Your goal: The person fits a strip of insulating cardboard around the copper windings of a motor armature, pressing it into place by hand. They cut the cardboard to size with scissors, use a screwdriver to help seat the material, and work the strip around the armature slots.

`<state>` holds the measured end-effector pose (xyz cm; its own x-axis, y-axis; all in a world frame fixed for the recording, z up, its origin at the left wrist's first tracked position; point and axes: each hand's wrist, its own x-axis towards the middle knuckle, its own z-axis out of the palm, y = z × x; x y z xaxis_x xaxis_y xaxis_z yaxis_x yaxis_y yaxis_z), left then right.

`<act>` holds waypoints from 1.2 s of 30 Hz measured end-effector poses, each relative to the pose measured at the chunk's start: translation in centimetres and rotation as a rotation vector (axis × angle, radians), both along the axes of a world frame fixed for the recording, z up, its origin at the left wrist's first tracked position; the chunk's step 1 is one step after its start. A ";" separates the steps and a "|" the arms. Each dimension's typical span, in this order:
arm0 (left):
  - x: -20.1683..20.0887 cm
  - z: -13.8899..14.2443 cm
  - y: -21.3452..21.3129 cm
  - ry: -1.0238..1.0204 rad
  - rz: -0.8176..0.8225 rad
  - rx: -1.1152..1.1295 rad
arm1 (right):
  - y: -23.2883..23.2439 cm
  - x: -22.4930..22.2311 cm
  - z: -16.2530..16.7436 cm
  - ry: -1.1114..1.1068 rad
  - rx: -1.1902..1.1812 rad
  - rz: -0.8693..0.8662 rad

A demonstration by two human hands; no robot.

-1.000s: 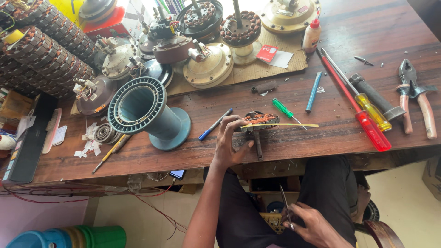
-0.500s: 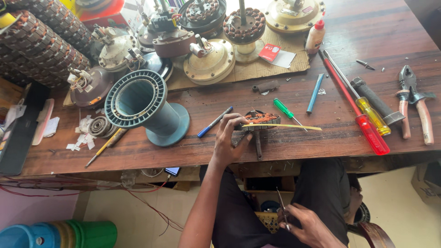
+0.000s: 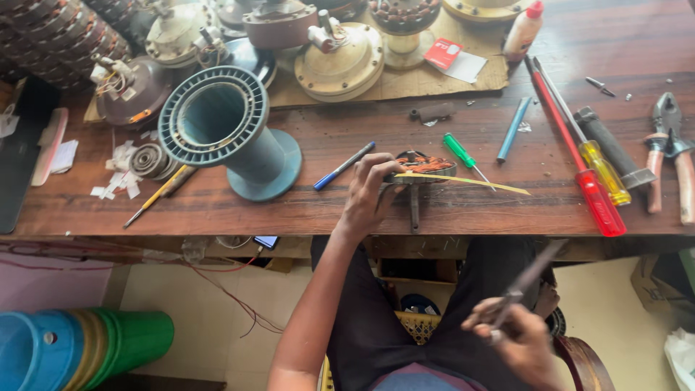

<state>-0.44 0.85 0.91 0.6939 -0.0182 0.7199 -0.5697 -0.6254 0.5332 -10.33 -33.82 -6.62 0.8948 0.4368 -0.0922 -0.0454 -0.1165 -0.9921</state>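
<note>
Seated at a wooden table (image 3: pixel 304 210) crowded with motor parts, a person raises the right hand (image 3: pixel 515 334) over the lap, its fingers closed around a thin grey tool (image 3: pixel 527 279), blurred in the frame, whose tip points up towards the table edge. Farther out, the left hand (image 3: pixel 369 194) is clamped on the near rim of a small copper-wound stator (image 3: pixel 423 165), with a yellow strip (image 3: pixel 463 181) lying across the windings and pointing right. The stator sits just inside the table's front edge, directly under the left hand and well apart from the right hand. Judging by the grip, the work goes best if the left hand keeps the stator pinned flat while the tool comes in slowly along the strip, clear of the copper wire. A blue pen (image 3: pixel 344 166) and a green screwdriver (image 3: pixel 463 154) flank the stator; a red screwdriver (image 3: pixel 579 166) and pliers (image 3: pixel 670 152) lie to the right. Beyond, a teal flanged housing (image 3: pixel 224 127) stands on end before cream-coloured motor covers (image 3: pixel 340 61).
</note>
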 end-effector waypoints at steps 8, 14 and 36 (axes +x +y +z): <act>0.0 -0.1 0.2 -0.011 -0.006 0.041 | -6.6 5.9 6.9 -0.125 -0.415 -0.378; 0.1 -0.2 0.0 -0.017 0.002 0.030 | -7.2 13.3 8.4 -0.336 -0.754 -0.293; 0.7 -1.3 0.2 0.027 0.013 0.080 | 1.1 14.5 18.5 -0.772 -0.515 -0.051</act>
